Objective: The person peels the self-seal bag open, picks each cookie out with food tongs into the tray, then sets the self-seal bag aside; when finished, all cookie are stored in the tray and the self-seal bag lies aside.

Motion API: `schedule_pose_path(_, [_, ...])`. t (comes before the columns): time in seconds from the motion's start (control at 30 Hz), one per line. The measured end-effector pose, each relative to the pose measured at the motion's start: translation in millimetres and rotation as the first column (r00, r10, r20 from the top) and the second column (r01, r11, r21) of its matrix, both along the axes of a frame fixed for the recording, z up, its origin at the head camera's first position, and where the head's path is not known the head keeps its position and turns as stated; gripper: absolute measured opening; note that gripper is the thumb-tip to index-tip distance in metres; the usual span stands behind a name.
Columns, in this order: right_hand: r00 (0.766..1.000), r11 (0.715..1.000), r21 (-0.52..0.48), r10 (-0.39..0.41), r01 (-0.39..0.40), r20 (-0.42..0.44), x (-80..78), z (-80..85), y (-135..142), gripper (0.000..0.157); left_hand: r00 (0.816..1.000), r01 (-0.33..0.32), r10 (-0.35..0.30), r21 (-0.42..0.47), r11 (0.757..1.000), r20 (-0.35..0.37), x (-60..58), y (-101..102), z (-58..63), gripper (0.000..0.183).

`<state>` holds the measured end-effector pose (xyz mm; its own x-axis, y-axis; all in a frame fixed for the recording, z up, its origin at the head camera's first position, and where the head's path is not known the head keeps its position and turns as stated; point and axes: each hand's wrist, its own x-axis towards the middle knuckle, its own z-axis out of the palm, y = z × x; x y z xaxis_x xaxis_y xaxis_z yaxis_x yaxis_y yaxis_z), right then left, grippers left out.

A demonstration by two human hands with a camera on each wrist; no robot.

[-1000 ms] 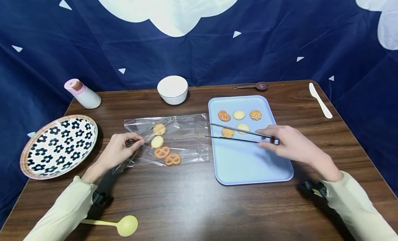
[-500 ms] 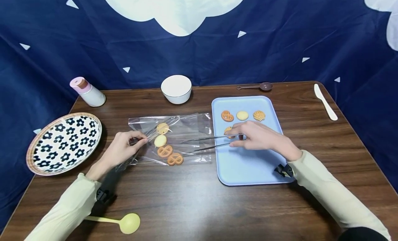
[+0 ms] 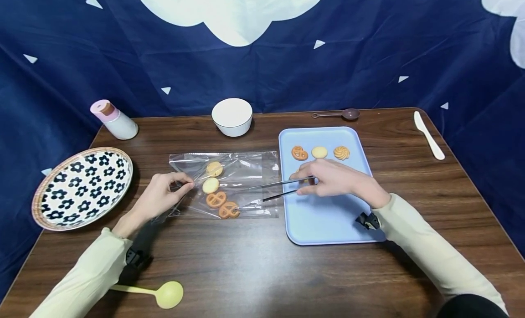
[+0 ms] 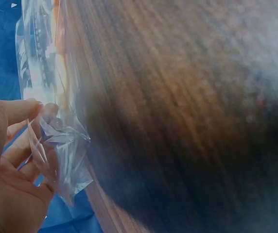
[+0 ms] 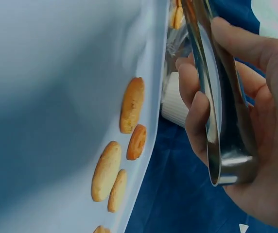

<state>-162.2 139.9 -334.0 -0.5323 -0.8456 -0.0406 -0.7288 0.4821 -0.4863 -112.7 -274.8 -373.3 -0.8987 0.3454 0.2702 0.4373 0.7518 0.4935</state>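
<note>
My left hand [image 3: 164, 195] pinches the left end of a clear plastic bag [image 3: 250, 165] lying flat on the table. The plastic is crumpled at my thumb and fingertip in the left wrist view. In the bag lie two round cookies [image 3: 211, 185] and two pretzel-shaped cookies [image 3: 216, 200]. My right hand [image 3: 334, 179] holds metal tongs [image 5: 221, 116], its fingers and thumb on the two arms. The tongs' tips stand apart and reach inside the bag's outline, one beside the nearer pretzel cookie. Beneath this hand is a blue tray [image 3: 328, 227] with several cookies, some hidden.
A white bowl [image 3: 232, 118] and a brown measuring spoon [image 3: 350, 114] stand at the back. To the left are a flower-patterned plate [image 3: 82, 190] and a pink-topped shaker bottle [image 3: 116, 121]. A yellow spoon [image 3: 169, 294] lies in front, a white knife [image 3: 428, 135] at right.
My right hand has moved left with the tongs, from over the tray's cookies to the bag. The tongs' tips now reach the cookies there. My left hand keeps its pinch on the bag.
</note>
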Motion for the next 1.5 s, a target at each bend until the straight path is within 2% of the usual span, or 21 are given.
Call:
schedule_pose_path(0.17, [0.999, 0.999, 0.010, -0.040, 0.041, -0.026, 2.4, 3.8, -0.3, 0.036, 1.000, 0.006, -0.006, 0.001, 1.000, -0.001, 0.3, -1.1, 0.6, 0.002])
schedule_pose_path(0.37, [1.000, 1.000, 0.012, 0.003, -0.003, 0.019, 1.9, 2.5, -4.4, 0.037, 1.000, 0.003, -0.003, 0.000, 1.000, 0.008, 0.6, -0.8, 0.9, 0.002])
schedule_pose_path(0.7, [0.991, 0.998, 0.061, 0.010, -0.001, -0.136, 8.6, 0.7, -9.3, 0.033, 1.000, 0.007, -0.007, 0.007, 1.000, 0.012, -0.7, 0.2, 0.5, 0.004])
schedule_pose_path(0.9, [0.993, 0.999, 0.045, -0.012, 0.018, -0.120, 12.0, 2.1, -0.5, 0.031, 1.000, 0.008, -0.008, 0.005, 1.000, 0.005, -0.3, -0.6, -0.2, 0.003])
schedule_pose_path(1.07, [0.989, 0.998, -0.003, -0.061, 0.061, -0.136, 12.3, 3.4, 20.7, 0.032, 1.000, 0.013, -0.013, 0.004, 1.000, -0.007, -0.6, -0.7, 0.1, 0.006])
schedule_pose_path(1.27, [0.974, 0.986, -0.044, -0.166, 0.161, -0.157, 16.5, 4.5, 62.9, 0.031, 1.000, 0.012, -0.012, 0.000, 1.000, 0.005, -0.5, -0.6, -0.1, 0.006])
schedule_pose_path(1.5, [0.934, 0.947, -0.089, -0.320, 0.309, -0.157, 36.0, 7.2, 120.5, 0.028, 1.000, 0.010, -0.010, -0.002, 1.000, 0.022, 0.8, -0.8, 0.0, 0.005])
